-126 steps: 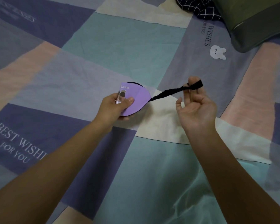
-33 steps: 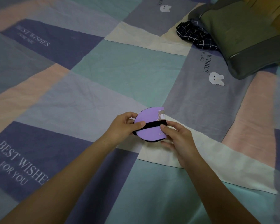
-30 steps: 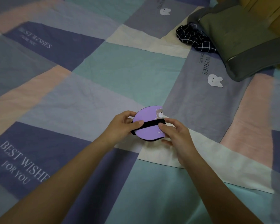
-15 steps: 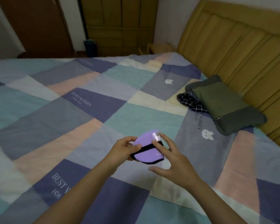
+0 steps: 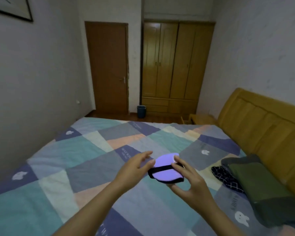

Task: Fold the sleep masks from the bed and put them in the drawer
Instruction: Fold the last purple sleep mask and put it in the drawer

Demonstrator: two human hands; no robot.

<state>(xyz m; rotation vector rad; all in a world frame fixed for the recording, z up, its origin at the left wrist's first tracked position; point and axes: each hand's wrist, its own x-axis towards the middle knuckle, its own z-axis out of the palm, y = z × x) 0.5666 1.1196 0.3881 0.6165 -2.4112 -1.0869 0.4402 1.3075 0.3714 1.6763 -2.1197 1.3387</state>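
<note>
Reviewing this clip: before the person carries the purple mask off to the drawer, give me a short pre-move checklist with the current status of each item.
1. Purple sleep mask folded into a compact half: ok.
2. Black strap wrapped across the fold, nothing dangling: ok.
3. Right hand holding the mask, thumb on the strap, fingers beneath: ok.
4. Left hand securing it: not ok; fingers straight, only the thumb tip near the mask's edge, contact unclear.
5. Drawer located and open: cannot tell; a wooden nightstand stands beyond the bed by the headboard, its front unclear.
6. More masks left on the bed: cannot tell; none visible, though a dark checked cloth lies beside the pillow.
</note>
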